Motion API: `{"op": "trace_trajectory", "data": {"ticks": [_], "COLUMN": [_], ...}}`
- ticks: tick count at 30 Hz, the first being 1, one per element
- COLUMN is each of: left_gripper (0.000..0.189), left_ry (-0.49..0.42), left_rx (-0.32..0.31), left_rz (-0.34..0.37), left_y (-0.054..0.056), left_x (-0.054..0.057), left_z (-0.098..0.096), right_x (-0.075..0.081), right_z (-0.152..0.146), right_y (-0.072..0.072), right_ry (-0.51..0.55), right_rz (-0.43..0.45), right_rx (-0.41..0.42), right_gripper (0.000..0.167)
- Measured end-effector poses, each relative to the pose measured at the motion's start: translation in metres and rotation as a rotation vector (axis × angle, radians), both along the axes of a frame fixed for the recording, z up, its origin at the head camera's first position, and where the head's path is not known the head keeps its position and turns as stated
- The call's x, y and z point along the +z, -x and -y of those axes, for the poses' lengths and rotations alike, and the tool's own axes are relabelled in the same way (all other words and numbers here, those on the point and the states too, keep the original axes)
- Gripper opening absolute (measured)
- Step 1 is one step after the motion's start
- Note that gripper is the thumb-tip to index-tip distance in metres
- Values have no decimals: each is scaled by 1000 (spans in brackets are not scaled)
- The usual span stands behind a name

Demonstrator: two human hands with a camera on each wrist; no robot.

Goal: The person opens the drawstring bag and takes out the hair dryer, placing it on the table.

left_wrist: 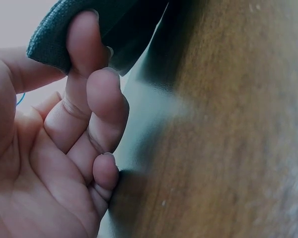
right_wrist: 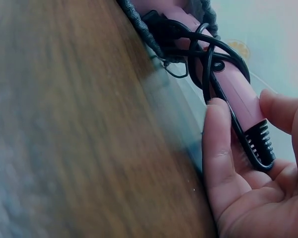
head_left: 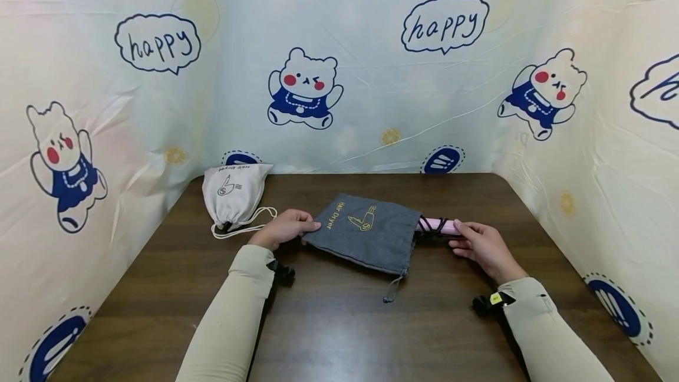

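A grey drawstring bag [head_left: 382,240] with a yellow "Hair Dryer" print lies across the middle of the table, its mouth facing right. Its left corner is pinched between thumb and fingers of my left hand [head_left: 286,227]; the left wrist view shows the dark cloth [left_wrist: 52,37] between them. Out of the mouth sticks the pink handle [head_left: 437,226] of a hair dryer, wrapped in its black cord [right_wrist: 208,64]. My right hand [head_left: 485,246] holds the handle's end by thumb and fingers, near the black cord guard [right_wrist: 260,141]. The dryer's head is hidden inside the bag.
A white drawstring bag [head_left: 233,190] with a hair dryer print lies at the table's back left, its white cords [head_left: 260,214] close to my left hand. The brown wooden table [head_left: 339,323] is bordered by a printed curtain [head_left: 366,75] behind and at both sides.
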State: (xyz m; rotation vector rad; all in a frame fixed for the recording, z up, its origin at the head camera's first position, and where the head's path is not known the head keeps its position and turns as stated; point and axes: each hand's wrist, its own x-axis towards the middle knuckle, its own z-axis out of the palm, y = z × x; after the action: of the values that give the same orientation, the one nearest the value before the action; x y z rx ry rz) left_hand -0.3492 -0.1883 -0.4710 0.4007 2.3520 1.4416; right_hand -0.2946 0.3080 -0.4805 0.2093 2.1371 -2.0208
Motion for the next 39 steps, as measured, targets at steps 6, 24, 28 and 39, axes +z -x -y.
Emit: {"op": "trace_trajectory", "data": {"ticks": [6, 24, 28, 39], "left_gripper": [39, 38, 38, 38], "left_ry": [-8, 2, 4, -3], "left_rx": [-4, -7, -11, -15], "left_rz": [-4, 1, -2, -5], "left_y": [-1, 0, 1, -1], "left_x": [0, 1, -2, 1], "left_z": [0, 0, 1, 1], "right_x": [-1, -2, -2, 0], "right_z": [-1, -1, -1, -4], "right_y": [-1, 1, 1, 0], "right_ry": [24, 39, 37, 88], "right_rz": [-17, -48, -36, -39], "right_rx": [5, -54, -63, -76], "right_gripper": [67, 70, 70, 61]}}
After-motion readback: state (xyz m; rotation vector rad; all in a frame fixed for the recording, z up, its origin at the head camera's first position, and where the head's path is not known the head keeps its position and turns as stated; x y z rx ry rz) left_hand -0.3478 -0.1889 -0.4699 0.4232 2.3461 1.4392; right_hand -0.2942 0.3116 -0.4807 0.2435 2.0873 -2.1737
